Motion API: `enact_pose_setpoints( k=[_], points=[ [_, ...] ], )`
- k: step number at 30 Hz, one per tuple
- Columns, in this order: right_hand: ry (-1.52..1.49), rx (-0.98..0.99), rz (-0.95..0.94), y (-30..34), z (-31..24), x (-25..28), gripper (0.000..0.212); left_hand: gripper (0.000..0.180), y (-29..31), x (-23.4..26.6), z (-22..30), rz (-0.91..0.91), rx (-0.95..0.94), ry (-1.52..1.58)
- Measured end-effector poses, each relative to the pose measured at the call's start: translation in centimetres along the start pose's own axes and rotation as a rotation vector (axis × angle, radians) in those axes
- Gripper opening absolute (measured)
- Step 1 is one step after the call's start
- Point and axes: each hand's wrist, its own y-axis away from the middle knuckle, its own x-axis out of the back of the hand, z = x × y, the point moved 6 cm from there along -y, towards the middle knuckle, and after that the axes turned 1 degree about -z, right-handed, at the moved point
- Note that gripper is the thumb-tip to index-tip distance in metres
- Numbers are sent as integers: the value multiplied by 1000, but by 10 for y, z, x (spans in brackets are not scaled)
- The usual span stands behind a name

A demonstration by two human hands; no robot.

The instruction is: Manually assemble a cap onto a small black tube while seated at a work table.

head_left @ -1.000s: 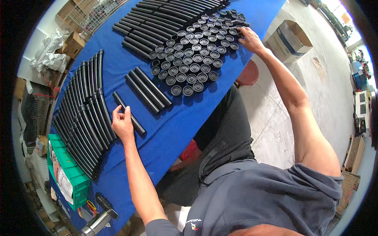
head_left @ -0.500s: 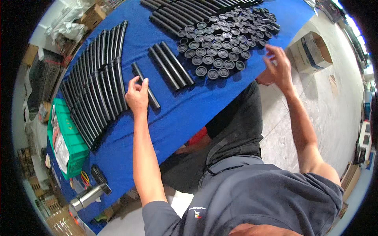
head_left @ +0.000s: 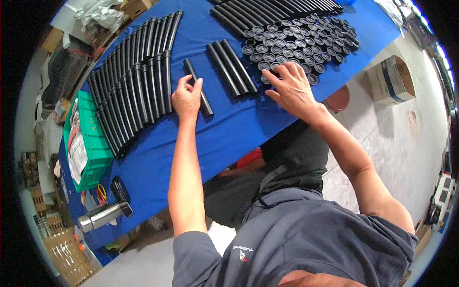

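Note:
My left hand is closed on a single short black tube, its thumb and forefinger at either side near the tube's upper half. That tube lies on the blue cloth. My right hand is over the near left edge of a crowd of round black caps, fingers spread and bent downward; the caps beneath it are partly hidden, and I see nothing held. Between the hands lie three black tubes side by side.
Rows of longer black tubes with collars cover the left of the table. More tubes lie beyond the caps. A green crate, a steel flask and a dark object stand at lower left. A cardboard box sits on the floor.
My right hand has swung left from beyond the table edge to over the caps. My left hand stays at the single tube. The whole view has shifted a little.

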Motion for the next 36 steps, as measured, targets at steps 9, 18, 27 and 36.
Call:
enact_pose_setpoints(
  k=[9, 18, 27, 36],
  points=[
    [76, 8, -34, -10, -3, -18, 26, 38, 0, 0, 1, -11, 42, 1],
    [-454, 9, -28, -7, -47, 12, 34, 38, 0, 1, -6, -17, 60, 4],
    [-554, 13, -85, 6, -104, -56, 41, 36, 0, -1, 7, -18, 41, 1],
    [-594, -1, -50, 10, -101, -55, 64, 56, -7, -2, 25, -270, 96, -202]
  ],
)
